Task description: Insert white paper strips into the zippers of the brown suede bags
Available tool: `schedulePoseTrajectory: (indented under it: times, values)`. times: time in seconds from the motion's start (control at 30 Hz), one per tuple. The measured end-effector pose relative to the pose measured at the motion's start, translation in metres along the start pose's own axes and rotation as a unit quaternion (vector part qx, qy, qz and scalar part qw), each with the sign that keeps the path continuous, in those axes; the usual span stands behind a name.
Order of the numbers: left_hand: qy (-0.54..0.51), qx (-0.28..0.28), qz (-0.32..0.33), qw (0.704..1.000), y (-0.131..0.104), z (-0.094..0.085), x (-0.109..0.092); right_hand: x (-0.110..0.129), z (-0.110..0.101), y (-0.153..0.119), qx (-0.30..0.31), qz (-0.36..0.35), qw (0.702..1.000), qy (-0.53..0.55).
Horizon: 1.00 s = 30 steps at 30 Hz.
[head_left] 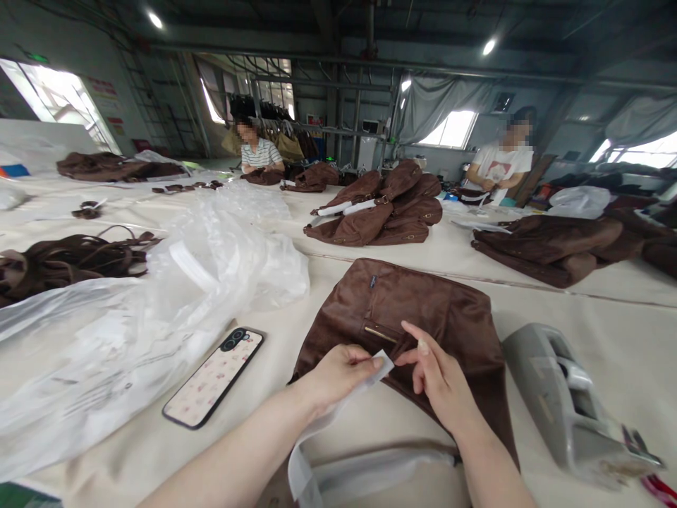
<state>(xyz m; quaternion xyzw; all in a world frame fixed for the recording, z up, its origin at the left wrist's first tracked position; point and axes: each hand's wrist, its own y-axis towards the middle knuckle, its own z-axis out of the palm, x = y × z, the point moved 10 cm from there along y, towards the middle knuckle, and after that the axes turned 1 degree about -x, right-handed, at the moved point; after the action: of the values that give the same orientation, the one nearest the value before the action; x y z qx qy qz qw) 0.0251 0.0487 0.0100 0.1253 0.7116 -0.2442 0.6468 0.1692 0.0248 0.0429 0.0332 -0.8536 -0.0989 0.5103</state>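
Observation:
A brown leather-look bag (423, 303) with a short brass zipper lies flat on the table in front of me. My left hand (343, 370) is closed, pinching the end of a white translucent strip (386, 455) between thumb and fingers. From there the strip curves down towards me and loops back to the right, over the bag's near part. Just right of the strip's end, my right hand (431, 363) is over the bag with its fingers apart and the index finger stretched out. Whether a fingertip touches the strip or the bag, I cannot tell.
A phone (214, 377) lies left of my hands, beside crumpled clear plastic bags (211, 261). On the right stands a grey tape dispenser (565, 395). Brown bags are piled farther back (381, 212). Two people work across the table. Dark straps (74, 257) lie far left.

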Motion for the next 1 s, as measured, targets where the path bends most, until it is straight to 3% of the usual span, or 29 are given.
schedulePoseTrajectory:
  times: [0.13, 0.27, 0.37, 0.47, 0.57, 0.63, 0.7, 0.83, 1.0]
  values:
    - [0.057, 0.034, 0.006, 0.998, 0.0, 0.005, 0.003, -0.002, 0.006, 0.0, 0.033, 0.007, 0.999, -0.021]
    - [0.082, 0.035, -0.011, 0.996, 0.005, 0.005, 0.015, 0.009, 0.028, -0.006, 0.127, -0.012, 0.992, 0.004]
    - [0.055, 0.074, -0.028, 0.995, 0.004, 0.013, 0.019, 0.009, 0.035, -0.017, 0.198, 0.018, 0.98, 0.03]
    - [0.024, 0.119, -0.052, 0.991, -0.001, 0.022, 0.02, -0.008, 0.009, -0.023, 0.184, 0.078, 0.98, 0.009]
    - [0.03, 0.151, -0.088, 0.984, -0.004, 0.026, 0.027, -0.025, -0.047, -0.017, 0.047, 0.085, 0.994, -0.048]
    - [0.06, 0.154, -0.097, 0.982, -0.003, 0.027, 0.031, -0.034, -0.065, -0.012, -0.001, 0.081, 0.992, -0.1]
    - [0.115, 0.137, -0.099, 0.979, 0.0, 0.025, 0.036, -0.041, -0.054, -0.006, 0.028, 0.067, 0.986, -0.149]
    - [0.212, 0.123, -0.085, 0.966, 0.004, 0.025, 0.042, -0.046, -0.008, 0.006, 0.114, 0.009, 0.98, -0.16]
    - [0.222, 0.183, 0.002, 0.958, 0.004, 0.037, 0.03, -0.059, -0.004, 0.013, 0.112, 0.008, 0.969, -0.222]
